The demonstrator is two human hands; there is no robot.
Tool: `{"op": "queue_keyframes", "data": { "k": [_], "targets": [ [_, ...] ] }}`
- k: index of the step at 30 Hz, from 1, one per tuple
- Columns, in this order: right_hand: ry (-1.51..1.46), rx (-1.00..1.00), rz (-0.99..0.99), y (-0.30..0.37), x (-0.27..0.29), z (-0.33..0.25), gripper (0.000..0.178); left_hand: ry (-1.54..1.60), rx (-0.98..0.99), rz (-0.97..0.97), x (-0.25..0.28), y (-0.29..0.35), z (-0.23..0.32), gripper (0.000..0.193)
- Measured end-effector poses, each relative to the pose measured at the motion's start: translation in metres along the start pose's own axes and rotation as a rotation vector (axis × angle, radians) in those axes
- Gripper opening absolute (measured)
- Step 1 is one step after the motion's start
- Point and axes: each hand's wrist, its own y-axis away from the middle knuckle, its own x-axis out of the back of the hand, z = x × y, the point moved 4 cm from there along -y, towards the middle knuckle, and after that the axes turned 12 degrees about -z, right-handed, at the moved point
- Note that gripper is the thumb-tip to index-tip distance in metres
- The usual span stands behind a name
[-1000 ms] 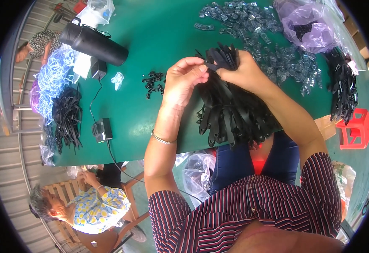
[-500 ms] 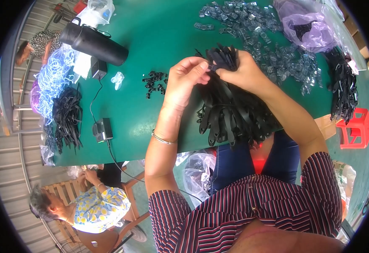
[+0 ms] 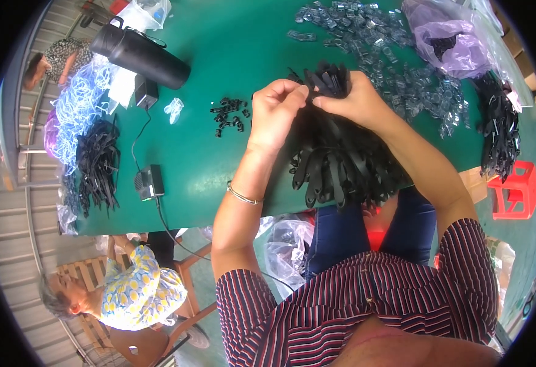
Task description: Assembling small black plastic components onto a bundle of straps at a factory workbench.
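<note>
My right hand (image 3: 366, 107) is closed round a thick bundle of black straps (image 3: 350, 162), held above the green table near its front edge. The bundled ends stick up past my fingers, while the looped lengths hang toward my lap. Just left of the bundle's top, my left hand (image 3: 275, 116) is closed in a pinch, thumb against forefinger. What lies between those fingertips is too small to make out. Small black clips (image 3: 230, 115) lie loose on the table to the left of my left hand.
Clear plastic buckles (image 3: 396, 67) spread across the far right, beside a purple bag (image 3: 454, 46). More black straps lie at the right edge (image 3: 499, 131) and the left (image 3: 98, 162), near blue cords (image 3: 84, 113). A black bottle (image 3: 148, 60) and corded box (image 3: 149, 182) stand left; a person (image 3: 139, 287) sits lower left.
My left hand has shifted slightly, its thumb and forefinger now closer together at the bundle's top. My right hand keeps its grip. The seated person's head and arms have moved.
</note>
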Motion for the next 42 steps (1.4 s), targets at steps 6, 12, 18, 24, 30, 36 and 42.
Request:
{"op": "queue_keyframes", "data": {
  "k": [6, 12, 18, 24, 30, 36, 42],
  "targets": [
    [-0.021, -0.014, 0.004, -0.002, 0.001, 0.004, 0.022, 0.126, -0.016, 0.062, 0.013, -0.001, -0.004, 0.009],
    [-0.132, -0.122, -0.053, 0.0, 0.003, 0.003, 0.023, 0.022, 0.027, 0.022, 0.011, -0.006, -0.007, 0.011],
    [-0.168, -0.058, 0.044, 0.004, 0.003, -0.003, 0.022, -0.256, -0.025, 0.105, 0.025, -0.008, -0.01, 0.012],
    [-0.242, -0.027, 0.008, 0.003, 0.003, -0.008, 0.023, -0.465, -0.158, 0.205, 0.073, -0.011, -0.003, 0.013],
    [-0.247, -0.061, -0.038, 0.002, 0.003, -0.004, 0.023, -0.991, 0.031, 0.142, 0.088, -0.001, 0.004, 0.017],
    [-0.221, -0.074, -0.063, 0.002, 0.002, -0.006, 0.024, -1.274, 0.063, 0.197, 0.075, -0.004, -0.006, 0.015],
    [-0.25, -0.101, -0.04, 0.002, 0.0, -0.007, 0.028, -1.048, -0.052, 0.187, 0.061, -0.006, -0.002, 0.016]
  ]
}}
